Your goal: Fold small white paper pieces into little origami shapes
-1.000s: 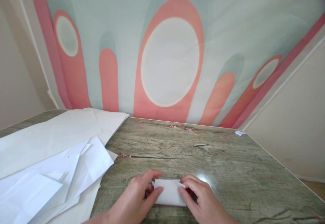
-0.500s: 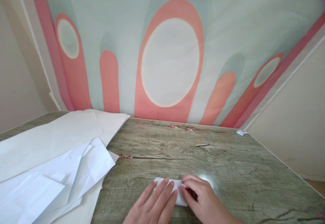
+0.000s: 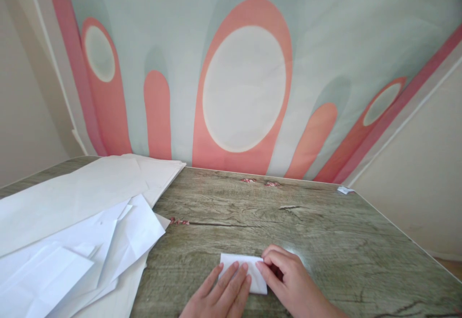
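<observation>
A small folded piece of white paper (image 3: 257, 279) lies on the wood-patterned table near its front edge. My left hand (image 3: 220, 291) rests flat on the paper's left part, with its fingers stretched out and covering some of it. At the paper's upper right corner, my right hand (image 3: 288, 279) pinches the edge between thumb and forefinger. The other fingers of that hand are curled in.
Loose folded white sheets (image 3: 133, 231) lie on a stack of large off-white paper (image 3: 90, 178) at the left. A small white scrap (image 3: 345, 190) sits by the table's (image 3: 231, 207) far right corner. A patterned backdrop (image 3: 180, 44) rises behind.
My left hand has slid slightly down, uncovering more of the paper's upper edge. The right hand stays at the right corner, its thumb now pressed on the paper's edge. The view has shifted slightly.
</observation>
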Demonstrator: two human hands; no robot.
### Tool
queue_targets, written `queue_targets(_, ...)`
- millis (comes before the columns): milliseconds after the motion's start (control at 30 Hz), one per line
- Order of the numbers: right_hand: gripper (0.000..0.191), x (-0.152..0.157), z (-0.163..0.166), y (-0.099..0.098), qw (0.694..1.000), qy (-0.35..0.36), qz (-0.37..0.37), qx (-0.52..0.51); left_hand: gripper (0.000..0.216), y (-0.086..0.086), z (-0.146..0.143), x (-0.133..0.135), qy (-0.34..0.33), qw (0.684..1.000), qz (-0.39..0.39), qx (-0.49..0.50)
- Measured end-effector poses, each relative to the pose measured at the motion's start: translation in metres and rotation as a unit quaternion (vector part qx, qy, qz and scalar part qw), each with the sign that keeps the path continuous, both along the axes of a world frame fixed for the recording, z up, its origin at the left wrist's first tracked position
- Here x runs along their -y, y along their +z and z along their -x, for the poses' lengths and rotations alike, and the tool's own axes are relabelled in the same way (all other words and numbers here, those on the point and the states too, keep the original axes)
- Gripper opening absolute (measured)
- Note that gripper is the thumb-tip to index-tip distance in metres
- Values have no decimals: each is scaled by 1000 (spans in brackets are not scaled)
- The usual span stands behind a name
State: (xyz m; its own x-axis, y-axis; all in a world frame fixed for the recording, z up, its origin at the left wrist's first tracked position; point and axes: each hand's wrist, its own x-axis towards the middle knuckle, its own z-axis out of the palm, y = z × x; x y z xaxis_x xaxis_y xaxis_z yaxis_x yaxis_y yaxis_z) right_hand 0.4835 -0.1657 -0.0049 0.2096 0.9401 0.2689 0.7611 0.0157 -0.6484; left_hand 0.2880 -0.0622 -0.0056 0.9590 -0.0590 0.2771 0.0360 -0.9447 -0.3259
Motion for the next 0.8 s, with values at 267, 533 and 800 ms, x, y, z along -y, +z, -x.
queue_targets(267,18,7,2,-8,1000,-9,-15,12,37,2,1,3,16,1000,7,-16)
queue_targets(533,22,1,8,5,1000,22,-13,8,41,-7,0,4,25,999,39,-26)
queue_targets(800,15,-2,8,7,999,13,-10,-29,49,-7,0,5,41,995,82,-47)
